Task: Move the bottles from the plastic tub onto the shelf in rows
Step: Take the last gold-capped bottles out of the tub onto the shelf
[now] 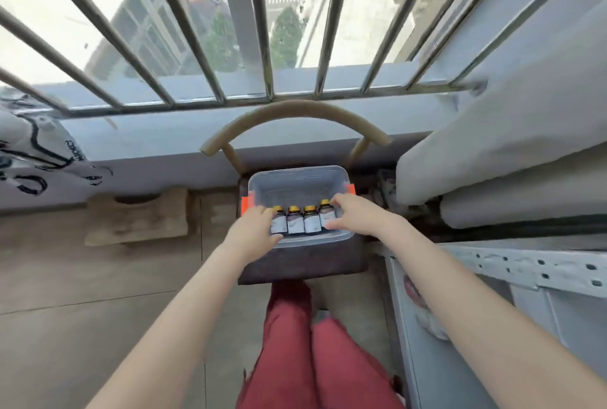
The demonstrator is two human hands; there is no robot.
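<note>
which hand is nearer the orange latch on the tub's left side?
Left. The left hand sits right beside the latch, fingers on the leftmost bottle; the right hand is across the tub at the rightmost bottle.

The tub (297,178) sits on the seat of a chair (302,264), which stands on the floor (98,293) with its back to a ledge (164,142). Behind the ledge rise window bars (262,30). Four bottles (303,221) stand side by side in the tub, along its near wall. The left hand (254,228) holds the row's left end, the right hand (353,214) its right end. Right of the chair lies a mattress (492,162); nearer, also right, is the shelf (525,269).
</note>
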